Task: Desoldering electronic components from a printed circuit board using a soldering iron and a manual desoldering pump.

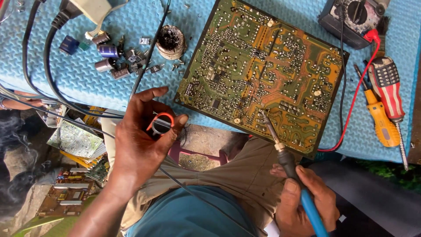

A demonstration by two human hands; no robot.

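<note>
Right hand [307, 202] grips the iron [287, 162], tip on the board [263, 66]. Left hand [140, 140], raised, pinches a red spool [160, 124] between thumb and fingers.

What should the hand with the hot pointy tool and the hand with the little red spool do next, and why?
Probably bring the left hand with the red spool over to the circuit board. The soldering iron in the right hand has its tip resting on the board's lower edge, while the spool is off the board, beside its corner. Wire looks needed at the tip, though I can't be sure.
</note>
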